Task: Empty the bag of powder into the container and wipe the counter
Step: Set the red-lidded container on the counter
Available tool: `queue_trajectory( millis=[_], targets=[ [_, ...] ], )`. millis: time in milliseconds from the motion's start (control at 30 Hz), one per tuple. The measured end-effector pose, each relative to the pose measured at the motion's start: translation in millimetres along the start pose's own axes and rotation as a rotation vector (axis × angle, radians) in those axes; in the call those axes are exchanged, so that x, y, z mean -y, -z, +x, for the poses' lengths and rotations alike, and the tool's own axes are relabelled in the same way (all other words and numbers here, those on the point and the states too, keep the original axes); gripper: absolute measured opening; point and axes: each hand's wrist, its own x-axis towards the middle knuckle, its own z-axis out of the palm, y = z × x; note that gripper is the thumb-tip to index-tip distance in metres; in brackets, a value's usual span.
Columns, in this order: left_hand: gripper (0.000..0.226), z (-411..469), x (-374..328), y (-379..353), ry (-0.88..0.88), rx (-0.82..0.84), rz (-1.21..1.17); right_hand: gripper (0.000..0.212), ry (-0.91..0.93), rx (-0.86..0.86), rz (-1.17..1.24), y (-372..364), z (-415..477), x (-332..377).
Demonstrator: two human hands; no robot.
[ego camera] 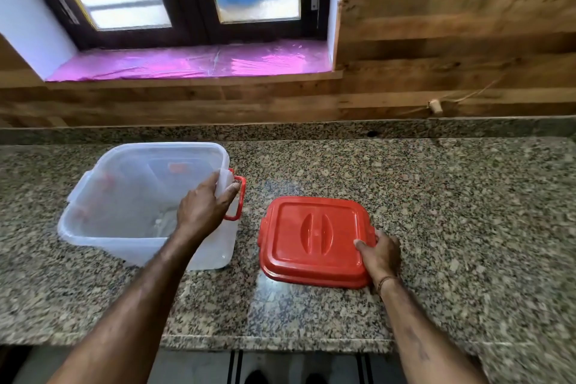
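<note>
The open container stands centre left on the table, mouth up, with the left hand gripping its right rim. Just right of it lies the red lid, its lower right corner held by the right hand. No bag shows.

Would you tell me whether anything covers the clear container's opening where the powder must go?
Nothing visible does: the container is open, its red lid is aside to the right in the right hand, and the left hand grips only the rim.
</note>
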Motion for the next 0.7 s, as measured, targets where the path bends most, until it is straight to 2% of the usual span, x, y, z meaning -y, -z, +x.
queue_trajectory(
  millis=[200, 367, 467, 700],
  targets=[
    [0.056, -2, -5, 0, 0.004, -0.009, -0.006, 0.055, -0.009, -0.011, -0.089, -3, 1, -1],
    [0.077, -5, -7, 11, 0.032, -0.020, -0.034, 0.058, 0.115, -0.083, -0.060, -6, -17, 31],
    [0.084, -8, 0, 25, -0.008, -0.073, -0.037, 0.059, 0.272, -0.103, -0.031, -8, -31, 77],
    [0.074, -11, 65, 111, -0.037, -0.246, 0.075, 0.045, 0.655, -0.120, 0.105, -41, -95, 236]
  ],
)
